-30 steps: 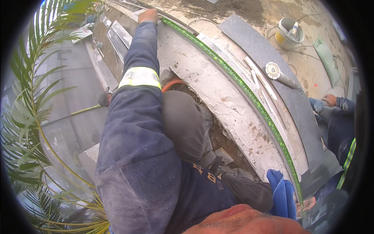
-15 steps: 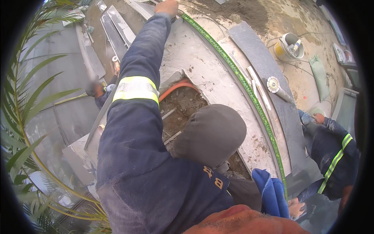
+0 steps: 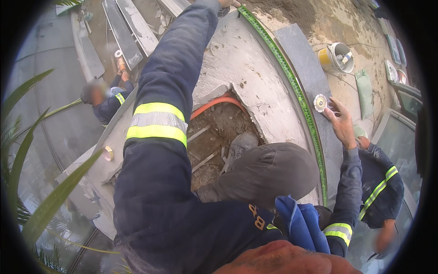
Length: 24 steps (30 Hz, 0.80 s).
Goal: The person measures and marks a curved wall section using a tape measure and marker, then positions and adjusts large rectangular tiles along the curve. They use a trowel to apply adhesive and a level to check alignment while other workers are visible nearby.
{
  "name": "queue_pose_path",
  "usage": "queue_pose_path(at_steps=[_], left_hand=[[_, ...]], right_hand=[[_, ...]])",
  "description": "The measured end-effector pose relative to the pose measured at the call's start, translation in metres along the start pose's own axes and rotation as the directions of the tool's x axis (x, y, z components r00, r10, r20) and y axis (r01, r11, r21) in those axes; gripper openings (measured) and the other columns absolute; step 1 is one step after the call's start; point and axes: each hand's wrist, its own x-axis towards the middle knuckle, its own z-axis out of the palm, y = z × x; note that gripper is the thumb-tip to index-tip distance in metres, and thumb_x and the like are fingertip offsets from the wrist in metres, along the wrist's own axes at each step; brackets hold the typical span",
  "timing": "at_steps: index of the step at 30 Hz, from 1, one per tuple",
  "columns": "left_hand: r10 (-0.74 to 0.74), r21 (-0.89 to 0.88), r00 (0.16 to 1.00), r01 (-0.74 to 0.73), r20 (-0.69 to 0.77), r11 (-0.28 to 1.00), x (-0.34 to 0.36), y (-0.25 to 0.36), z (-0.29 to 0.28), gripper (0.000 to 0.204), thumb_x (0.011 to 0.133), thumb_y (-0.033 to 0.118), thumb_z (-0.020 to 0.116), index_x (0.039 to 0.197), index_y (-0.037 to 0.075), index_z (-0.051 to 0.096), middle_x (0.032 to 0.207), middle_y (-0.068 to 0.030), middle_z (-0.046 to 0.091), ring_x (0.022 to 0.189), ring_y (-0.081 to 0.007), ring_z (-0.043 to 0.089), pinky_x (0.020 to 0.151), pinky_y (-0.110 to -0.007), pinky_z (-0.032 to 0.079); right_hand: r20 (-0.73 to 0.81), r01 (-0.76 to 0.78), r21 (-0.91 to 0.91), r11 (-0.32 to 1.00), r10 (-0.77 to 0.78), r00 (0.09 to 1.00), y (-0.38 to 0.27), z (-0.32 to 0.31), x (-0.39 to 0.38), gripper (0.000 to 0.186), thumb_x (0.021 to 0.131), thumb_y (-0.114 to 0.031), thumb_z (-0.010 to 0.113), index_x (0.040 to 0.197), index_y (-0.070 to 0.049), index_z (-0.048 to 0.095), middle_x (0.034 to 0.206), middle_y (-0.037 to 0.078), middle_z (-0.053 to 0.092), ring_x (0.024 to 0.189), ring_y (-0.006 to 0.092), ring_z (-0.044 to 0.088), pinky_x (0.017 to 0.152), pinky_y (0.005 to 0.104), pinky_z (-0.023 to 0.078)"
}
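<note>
My left arm stretches to the top edge, where my left hand (image 3: 226, 3), partly cut off, is closed at the upper end of a green measuring tape (image 3: 292, 68). The tape curves down along the pale, plastered ledge (image 3: 244, 59); its lower end is hidden near my knee and a blue cloth (image 3: 302, 223). My right hand (image 3: 342, 122) is over the dark grey slab (image 3: 308, 59), fingers apart, beside the round disc of a grinder (image 3: 320, 102). The hand covers the tool's body, and a firm grip on it does not show.
An orange pipe (image 3: 214, 104) crosses the dirt pit where my foot stands. A bucket (image 3: 335, 57) with tools and a green sack (image 3: 363, 93) lie beyond the slab. One co-worker (image 3: 378, 182) bends at right; another (image 3: 107, 98) holds a power tool at left, beside palm leaves.
My right hand has come up from beside the tape's lower end to the grinder on the slab. My left hand has shifted up and right with the tape end. The right co-worker bends lower.
</note>
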Motion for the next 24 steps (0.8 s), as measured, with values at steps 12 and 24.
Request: queue_pose_path(at_steps=[12, 24], left_hand=[[-0.327, -0.244, 0.935, 0.353, 0.141, 0.903, 0.004, 0.017, -0.034, 0.028, 0.084, 0.028, 0.081, 0.100, 0.005, 0.077, 0.102, -0.0188, 0.076, 0.102, -0.0342, 0.073, 0.083, -0.045, 0.059], [-0.300, -0.313, 0.941, 0.336, 0.158, 0.888, 0.007, 0.013, -0.024, 0.027, 0.083, 0.027, 0.081, 0.098, 0.005, 0.075, 0.101, -0.0201, 0.075, 0.101, -0.0349, 0.073, 0.082, -0.046, 0.059]], right_hand=[[0.182, -0.001, -0.140, 0.990, 0.027, 0.983, -0.028, 0.061, 0.016, 0.048, 0.091, -0.022, 0.077, 0.124, 0.012, 0.064, 0.105, 0.017, 0.074, 0.098, 0.0193, 0.069, 0.090, 0.0331, 0.053], [0.192, -0.059, -0.080, 0.995, 0.073, 0.979, -0.027, 0.057, 0.020, 0.028, 0.092, -0.018, 0.076, 0.102, 0.008, 0.070, 0.083, 0.004, 0.067, 0.079, 0.0097, 0.058, 0.074, 0.0282, 0.049]])
